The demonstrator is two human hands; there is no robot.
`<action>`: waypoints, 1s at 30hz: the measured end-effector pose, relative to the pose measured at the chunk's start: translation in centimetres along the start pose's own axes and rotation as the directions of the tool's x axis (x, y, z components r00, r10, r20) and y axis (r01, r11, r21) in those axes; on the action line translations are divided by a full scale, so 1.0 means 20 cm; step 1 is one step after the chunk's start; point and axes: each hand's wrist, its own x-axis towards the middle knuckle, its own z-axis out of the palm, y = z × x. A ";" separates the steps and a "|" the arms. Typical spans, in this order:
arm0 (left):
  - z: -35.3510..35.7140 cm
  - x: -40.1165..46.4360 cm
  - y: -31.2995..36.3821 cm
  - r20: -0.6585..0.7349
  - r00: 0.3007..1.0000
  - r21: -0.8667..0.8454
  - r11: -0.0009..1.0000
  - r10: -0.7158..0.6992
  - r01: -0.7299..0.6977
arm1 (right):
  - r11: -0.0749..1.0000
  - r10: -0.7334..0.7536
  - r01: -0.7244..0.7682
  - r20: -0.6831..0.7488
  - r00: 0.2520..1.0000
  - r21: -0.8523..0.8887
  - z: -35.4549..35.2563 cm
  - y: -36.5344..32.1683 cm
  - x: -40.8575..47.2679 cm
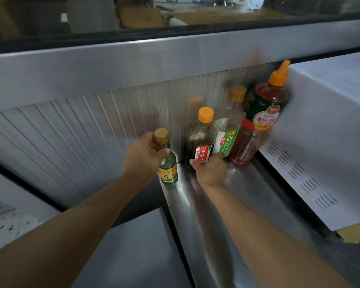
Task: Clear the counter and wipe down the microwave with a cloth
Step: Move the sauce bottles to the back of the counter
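Note:
My left hand (142, 155) grips the neck of a small clear bottle with a gold cap and yellow-green label (167, 167), which stands at the left edge of the steel counter (197, 206). My right hand (211, 170) holds the base of a dark sauce bottle with an orange cap and red label (201, 140), its index finger touching the green-labelled bottle (228, 129) beside it. A large red sauce bottle with an orange nozzle (262, 117) leans against the white microwave (320, 142) on the right. No cloth is in view.
A ribbed metal backsplash (92, 129) and a steel ledge (133, 63) rise behind the bottles. A lower grey surface (133, 246) lies left of the counter. A yellow pad (353, 233) sits under the microwave's front corner.

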 end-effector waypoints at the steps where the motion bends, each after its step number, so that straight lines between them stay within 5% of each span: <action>1: 0.00 0.00 0.00 0.004 1.000 -0.001 1.000 0.002 -0.002 | 1.000 -0.005 0.004 0.022 1.000 0.003 -0.01 0.01 0.00; 14: 0.13 0.08 0.11 -0.030 0.998 0.046 0.998 -0.047 0.048 | 0.933 -0.147 0.214 0.236 0.961 -0.290 -0.17 0.10 -0.06; 20: 0.17 0.09 0.13 -0.090 0.995 0.116 0.991 -0.051 0.061 | 0.789 -0.245 0.385 0.329 0.912 -0.479 -0.21 0.13 -0.08; 30: 0.17 0.07 0.15 -0.114 0.992 0.121 0.990 -0.053 0.066 | 0.741 -0.225 0.419 0.393 0.891 -0.525 -0.32 0.16 -0.09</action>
